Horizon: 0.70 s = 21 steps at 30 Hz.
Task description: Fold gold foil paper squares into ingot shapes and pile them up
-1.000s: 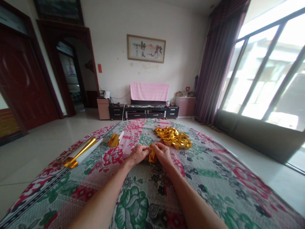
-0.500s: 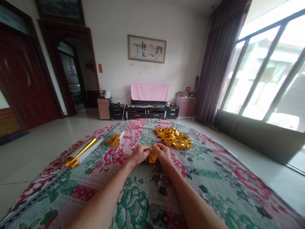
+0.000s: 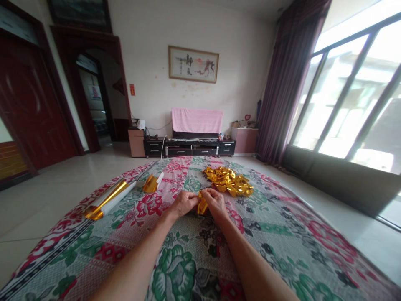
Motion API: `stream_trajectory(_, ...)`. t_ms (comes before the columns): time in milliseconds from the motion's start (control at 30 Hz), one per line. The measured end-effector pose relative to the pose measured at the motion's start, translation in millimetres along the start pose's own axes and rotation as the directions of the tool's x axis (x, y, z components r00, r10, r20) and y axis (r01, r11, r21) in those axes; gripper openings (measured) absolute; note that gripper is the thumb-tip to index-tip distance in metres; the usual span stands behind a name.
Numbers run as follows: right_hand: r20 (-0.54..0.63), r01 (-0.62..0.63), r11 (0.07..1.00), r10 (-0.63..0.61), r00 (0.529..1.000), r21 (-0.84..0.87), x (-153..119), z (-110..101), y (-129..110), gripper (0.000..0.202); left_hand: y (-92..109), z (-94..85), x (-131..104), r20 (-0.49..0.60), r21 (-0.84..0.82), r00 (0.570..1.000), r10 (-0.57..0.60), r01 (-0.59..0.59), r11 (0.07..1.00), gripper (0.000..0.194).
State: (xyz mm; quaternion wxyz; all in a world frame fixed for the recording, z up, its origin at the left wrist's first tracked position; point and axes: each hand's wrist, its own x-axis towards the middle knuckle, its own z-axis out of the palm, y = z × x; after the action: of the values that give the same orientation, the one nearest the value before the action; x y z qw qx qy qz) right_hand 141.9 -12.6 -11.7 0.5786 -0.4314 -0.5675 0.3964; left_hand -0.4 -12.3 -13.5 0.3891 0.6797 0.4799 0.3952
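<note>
A small piece of shiny gold foil paper [image 3: 202, 206] is pinched between my two hands, just above the flowered cloth [image 3: 175, 267]. My left hand [image 3: 184, 203] grips its left side with thumb and fingertips. On the other side, my right hand [image 3: 214, 202] holds the top right of the piece, with the fingertips of both hands almost touching. My fingers hide part of the foil. Beyond my right hand lies a heap of folded gold foil pieces [image 3: 230, 182].
To the left lies a roll of gold and white foil paper [image 3: 109, 200]. A smaller curled gold sheet [image 3: 151, 184] sits nearer the middle. Past the cloth's far edge stands a low black cabinet [image 3: 194, 149] with a pink cloth [image 3: 197, 120] above it.
The gold foil piece has shifted very slightly to the right between my fingers. Both hands keep nearly the same place and grip.
</note>
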Motion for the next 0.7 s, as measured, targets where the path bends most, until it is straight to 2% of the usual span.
stream_trajectory(233,-0.001,0.032,0.999,-0.032,0.999,-0.012,2.7,-0.7,3.7,0.029,2.8,-0.2,-1.1,0.000,-0.030,1.000,-0.005,0.005,1.000,0.032)
stream_trajectory(400,-0.016,-0.010,1.000,0.010,1.000,0.001,4.3,0.3,5.9,0.030,5.5,1.5,-1.6,-0.019,-0.053,1.000,-0.014,0.013,0.999,0.032)
stream_trajectory(533,-0.018,-0.042,0.998,0.043,0.999,0.040,4.0,1.0,5.9,0.029,5.9,4.6,-2.4,-0.025,-0.168,1.000,-0.016,0.012,0.986,0.036)
stream_trajectory(700,-0.045,-0.051,0.995,0.055,0.997,0.090,5.0,0.9,8.9,0.029,0.0,11.4,1.0,-0.086,-0.286,0.996,-0.002,-0.022,0.958,0.044)
